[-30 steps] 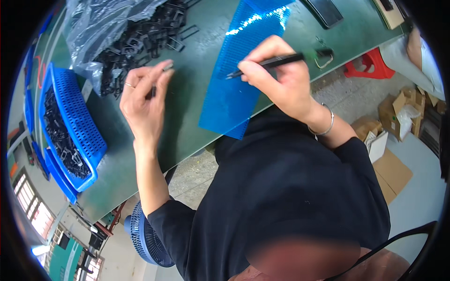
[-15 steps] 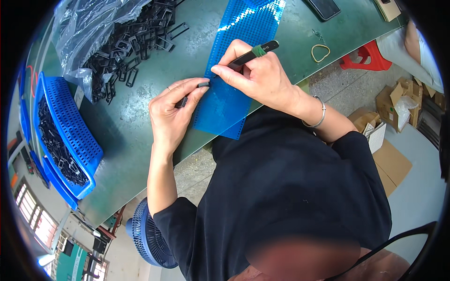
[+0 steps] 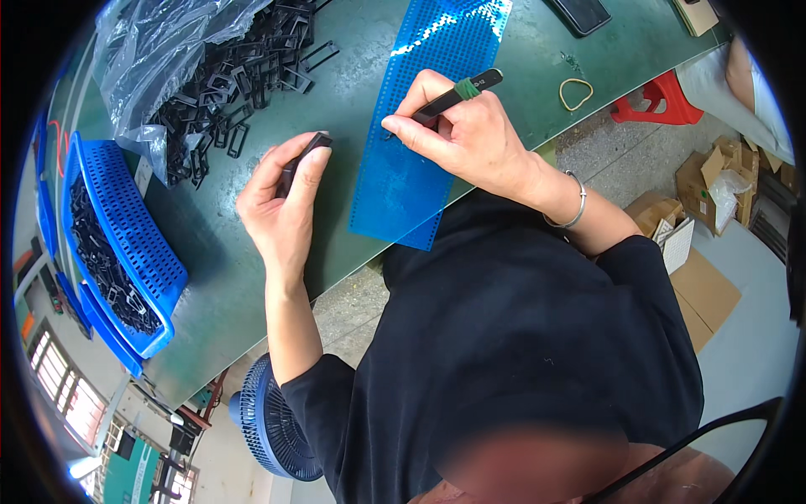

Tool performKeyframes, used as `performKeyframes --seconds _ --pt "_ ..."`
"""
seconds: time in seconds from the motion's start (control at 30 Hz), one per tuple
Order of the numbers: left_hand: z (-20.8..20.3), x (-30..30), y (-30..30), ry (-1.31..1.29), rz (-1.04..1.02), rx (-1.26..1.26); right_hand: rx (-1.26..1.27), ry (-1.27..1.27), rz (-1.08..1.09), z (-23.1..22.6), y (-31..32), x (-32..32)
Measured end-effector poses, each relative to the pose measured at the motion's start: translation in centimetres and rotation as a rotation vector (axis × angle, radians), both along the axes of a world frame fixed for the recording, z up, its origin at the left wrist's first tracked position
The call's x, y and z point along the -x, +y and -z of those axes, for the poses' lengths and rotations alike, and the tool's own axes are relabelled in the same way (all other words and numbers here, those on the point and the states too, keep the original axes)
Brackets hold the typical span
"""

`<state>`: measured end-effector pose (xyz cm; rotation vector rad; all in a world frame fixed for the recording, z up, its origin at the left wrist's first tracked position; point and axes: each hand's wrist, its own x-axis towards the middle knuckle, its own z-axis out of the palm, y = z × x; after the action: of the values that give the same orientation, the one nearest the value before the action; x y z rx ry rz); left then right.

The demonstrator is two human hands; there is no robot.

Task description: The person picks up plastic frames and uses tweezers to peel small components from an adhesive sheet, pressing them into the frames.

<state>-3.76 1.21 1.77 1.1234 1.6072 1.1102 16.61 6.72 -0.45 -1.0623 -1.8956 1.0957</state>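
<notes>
My left hand [image 3: 281, 214] is closed round a small black plastic piece [image 3: 315, 144], held between thumb and fingers above the green table. Most of that piece is hidden by the fingers. Over a blue perforated sheet [image 3: 390, 202], my right hand [image 3: 483, 143] grips black tweezers [image 3: 443, 102] with a green band wound round them. The tweezers' tips are mostly covered by the fingers, close to the sheet. A gap separates the two hands. Left of the sheet lies a heap of black rectangular plastic frames [image 3: 239, 139].
A clear plastic bag [image 3: 151, 67] partly covers the heap. Small black parts fill a blue basket [image 3: 143, 227] at the left edge. A phone [image 3: 581, 15] and a rubber band [image 3: 562, 94] lie far right. Beyond the table are a red stool [image 3: 684, 105] and a blue fan [image 3: 269, 420].
My left hand has moved left, away from the sheet and my right hand, carrying the black piece and turning it. My right hand with the tweezers has barely shifted.
</notes>
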Motion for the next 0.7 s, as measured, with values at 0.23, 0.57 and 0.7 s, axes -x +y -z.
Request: performKeyframes --seconds 0.23,0.57,0.7 --pt "0.8 0.6 0.2 -0.075 0.042 -0.182 0.018 0.037 -0.024 -0.2 0.1 -0.4" --pt "1.0 -1.5 -0.4 0.165 0.131 -0.053 0.44 0.595 0.065 -0.8 0.1 -0.3" --pt "0.9 -1.3 0.1 0.458 0.279 -0.22 0.482 0.724 0.038 -0.2 -1.0 1.2"
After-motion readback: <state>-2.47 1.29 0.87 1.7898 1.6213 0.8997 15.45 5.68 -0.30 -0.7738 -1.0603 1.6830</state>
